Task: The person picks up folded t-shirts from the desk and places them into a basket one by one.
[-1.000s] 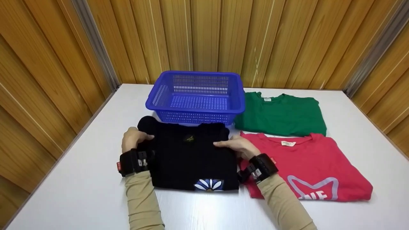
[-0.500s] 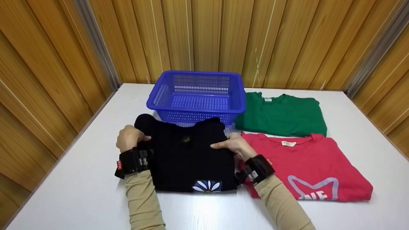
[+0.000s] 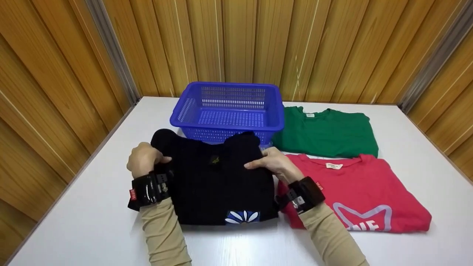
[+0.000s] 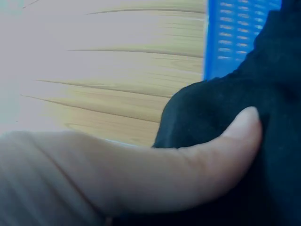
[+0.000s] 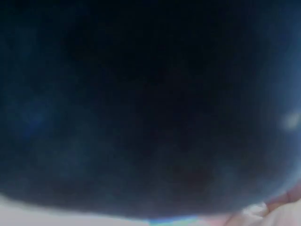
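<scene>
Both hands hold a folded black shirt (image 3: 218,184) by its sides, in front of the blue basket. The shirt has a small neck label and a blue-and-white flower patch low on its front. My left hand (image 3: 145,158) pinches the left edge, its thumb lying over the fabric in the left wrist view, where the black shirt (image 4: 282,155) fills the right side. My right hand (image 3: 275,162) grips the right edge, thumb on top; its other fingers are hidden beneath the cloth. Dark blurred fabric (image 5: 150,103) covers most of the right wrist view.
A blue plastic basket (image 3: 227,128) stands behind the black shirt, with no clothes visible in it. On the right, a folded green shirt (image 3: 329,135) lies behind a folded red shirt (image 3: 369,188) with a star print. All are on a white table (image 3: 92,214) against wood-panelled walls.
The black shirt's top edge has risen and now overlaps the basket's lower front more. Its bottom edge has shifted slightly nearer. My left hand has moved a little up and left.
</scene>
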`<state>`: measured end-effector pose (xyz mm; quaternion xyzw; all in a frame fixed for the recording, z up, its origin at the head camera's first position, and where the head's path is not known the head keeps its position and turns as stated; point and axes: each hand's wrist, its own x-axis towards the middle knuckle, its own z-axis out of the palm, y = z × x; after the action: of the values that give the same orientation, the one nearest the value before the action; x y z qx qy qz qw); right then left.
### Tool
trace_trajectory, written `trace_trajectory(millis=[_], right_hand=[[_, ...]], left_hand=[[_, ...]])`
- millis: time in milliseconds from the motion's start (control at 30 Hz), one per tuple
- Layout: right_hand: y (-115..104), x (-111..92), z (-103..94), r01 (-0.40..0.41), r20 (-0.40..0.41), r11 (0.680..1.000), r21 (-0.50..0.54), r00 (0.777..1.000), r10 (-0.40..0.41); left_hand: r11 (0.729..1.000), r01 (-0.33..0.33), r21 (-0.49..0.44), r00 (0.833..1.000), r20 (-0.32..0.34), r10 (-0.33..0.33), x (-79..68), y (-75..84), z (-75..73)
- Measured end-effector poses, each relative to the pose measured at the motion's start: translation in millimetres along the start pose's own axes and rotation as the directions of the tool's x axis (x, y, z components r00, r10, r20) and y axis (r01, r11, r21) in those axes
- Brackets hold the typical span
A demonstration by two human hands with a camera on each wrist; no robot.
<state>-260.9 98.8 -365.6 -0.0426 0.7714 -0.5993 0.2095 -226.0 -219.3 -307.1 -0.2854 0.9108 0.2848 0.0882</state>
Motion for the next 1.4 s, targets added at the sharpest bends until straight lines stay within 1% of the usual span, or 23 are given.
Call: trace_trajectory(millis=[133,200,300,400,467,567,633,700,800,900,967,1100,1233,1400], right_hand=[[-8,-8,-3.9,0.033,0.055,0.994,0.105,0.998,-0.039],[-12,-12,-6.6,0.046,0.059,0.992,0.114,0.997,-0.053],[-17,-16,-11.6,0.071,0.037,0.993,0.091,0.996,-0.075],[-20,-19,-16.5,0.099,0.02,0.993,0.069,0.995,-0.1],[-22,-20,-19.1,0.111,0.015,0.99,0.087,0.994,-0.112],[-24,-21,-23.1,0.13,-0.003,0.984,0.119,0.991,-0.131],[-24,-22,-26.0,0.151,-0.026,0.981,0.124,0.988,-0.149],[-25,-22,-29.0,0.173,-0.049,0.977,0.124,0.985,-0.168],[-25,-23,-34.3,0.213,-0.082,0.97,0.116,0.976,-0.204],[-26,-24,-40.6,0.251,-0.118,0.963,0.099,0.964,-0.239],[-27,-25,-45.3,0.269,-0.149,0.96,0.084,0.956,-0.254],[-27,-26,-54.1,0.295,-0.205,0.954,0.05,0.938,-0.28],[-26,-27,-60.6,0.318,-0.245,0.948,0.024,0.921,-0.303],[-26,-28,-65.4,0.325,-0.29,0.946,0.003,0.905,-0.31]], left_hand=[[1.0,0.0,0.013,1.0,0.003,0.0,-9.1,0.9,-6.6],[1.0,-0.006,0.012,1.0,-0.007,0.006,-14.1,1.6,-9.8],[1.0,-0.017,-0.001,1.0,-0.025,0.017,-20.7,2.6,-14.3],[0.999,-0.033,-0.029,0.998,-0.058,0.032,-26.0,3.5,-17.6],[0.997,-0.048,-0.052,0.996,-0.078,0.044,-28.4,4.0,-18.8],[0.99,-0.094,-0.102,0.989,-0.127,0.081,-30.0,4.4,-18.7],[0.98,-0.136,-0.147,0.98,-0.163,0.112,-30.3,4.5,-17.6],[0.965,-0.183,-0.19,0.969,-0.198,0.145,-29.8,4.5,-16.0],[0.935,-0.243,-0.26,0.954,-0.236,0.182,-27.9,5.8,-13.1],[0.897,-0.281,-0.341,0.947,-0.251,0.201,-25.1,9.2,-10.6],[0.869,-0.294,-0.399,0.946,-0.249,0.206,-22.6,12.2,-8.8],[0.823,-0.303,-0.481,0.949,-0.232,0.213,-16.6,18.8,-3.9],[0.785,-0.306,-0.538,0.951,-0.218,0.221,-11.5,25.2,2.0],[0.734,-0.312,-0.603,0.95,-0.206,0.235,-5.5,30.8,8.0]])
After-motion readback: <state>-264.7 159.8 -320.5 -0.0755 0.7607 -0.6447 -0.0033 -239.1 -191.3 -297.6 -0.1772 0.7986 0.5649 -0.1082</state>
